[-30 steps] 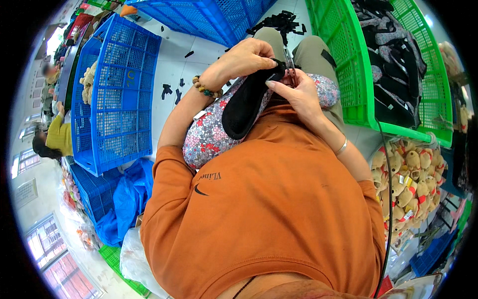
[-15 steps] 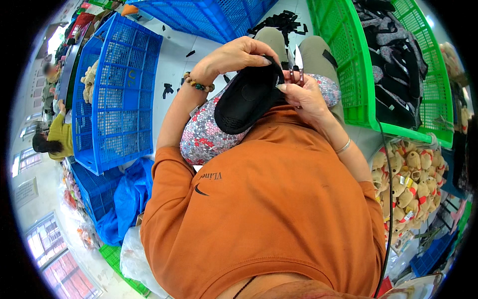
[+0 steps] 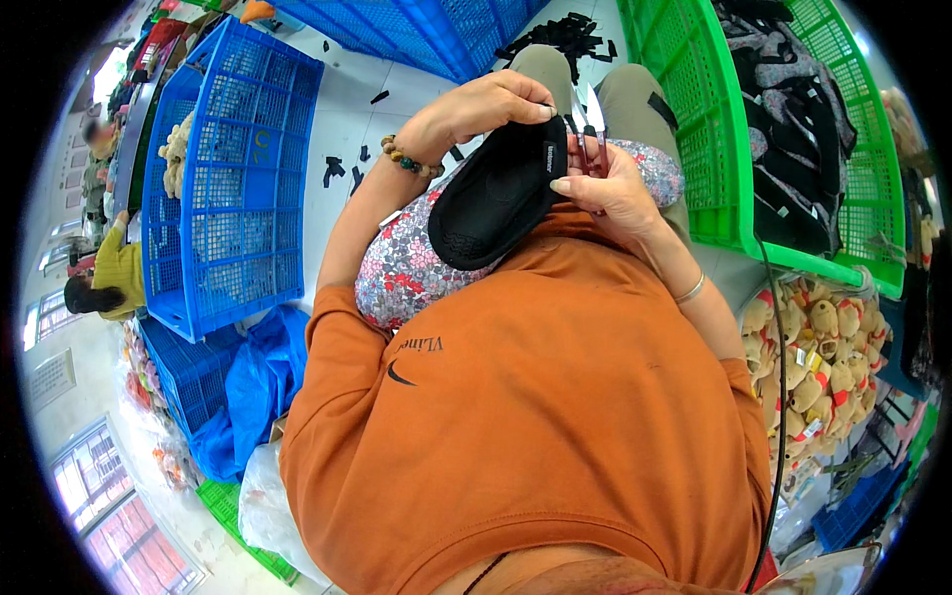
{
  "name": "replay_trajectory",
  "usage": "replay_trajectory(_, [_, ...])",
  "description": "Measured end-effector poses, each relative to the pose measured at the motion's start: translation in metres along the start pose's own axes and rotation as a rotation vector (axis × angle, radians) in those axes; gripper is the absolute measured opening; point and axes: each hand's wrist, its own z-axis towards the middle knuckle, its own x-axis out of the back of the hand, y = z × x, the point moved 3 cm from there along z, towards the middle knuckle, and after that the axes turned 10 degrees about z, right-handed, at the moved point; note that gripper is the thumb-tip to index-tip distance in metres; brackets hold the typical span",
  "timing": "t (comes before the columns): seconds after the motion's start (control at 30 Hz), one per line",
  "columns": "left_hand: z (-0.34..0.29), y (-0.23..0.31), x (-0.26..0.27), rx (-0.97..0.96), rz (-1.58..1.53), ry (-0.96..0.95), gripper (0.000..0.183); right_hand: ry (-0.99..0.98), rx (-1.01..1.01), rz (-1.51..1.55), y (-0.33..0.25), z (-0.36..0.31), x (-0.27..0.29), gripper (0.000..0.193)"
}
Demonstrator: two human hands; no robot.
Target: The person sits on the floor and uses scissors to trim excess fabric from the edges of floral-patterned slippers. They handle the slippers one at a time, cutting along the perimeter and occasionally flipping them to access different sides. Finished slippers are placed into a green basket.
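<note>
A black fabric slipper (image 3: 486, 208), its hollow inside facing up, is held over my lap. My left hand (image 3: 471, 111) pinches its far rim between thumb and fingers. On the right, my right hand (image 3: 617, 194) grips the slipper's side with the thumb near a small dark label (image 3: 551, 159) inside the rim. The same hand also holds small scissors (image 3: 597, 121) with dark red handles, their blades pointing away from me and apart. Beneath the slipper, a floral-patterned cloth (image 3: 402, 266) lies across my lap. The fingers under the slipper are hidden.
Blue crates (image 3: 253, 169) stand left and ahead. A green crate (image 3: 709, 149) at the right holds black and grey patterned pieces (image 3: 793, 149). Beige plush toys (image 3: 818, 367) lie behind it. Black scraps (image 3: 565, 42) litter the floor. Another person (image 3: 119, 278) is at far left.
My left hand has shifted slightly right along the rim, and the slipper has turned a little. The label inside it now shows. My right thumb has moved slightly down the edge.
</note>
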Motion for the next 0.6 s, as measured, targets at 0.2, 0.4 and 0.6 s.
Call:
replay_trajectory(0.2, [-0.001,-0.002,-0.001,0.011,0.007,0.039,0.018,-0.053,-0.016,0.054,-0.006,-0.002,-0.006,0.033])
replay_trajectory(0.4, [0.003,-0.013,0.011,0.050,-0.077,0.083,0.019,0.099,-0.011,0.102,0.001,0.000,0.016,0.024])
replay_trajectory(0.6, [0.028,-0.027,0.018,0.220,-0.236,0.227,0.023,-0.264,0.385,-0.717,-0.016,-0.009,-0.026,0.029])
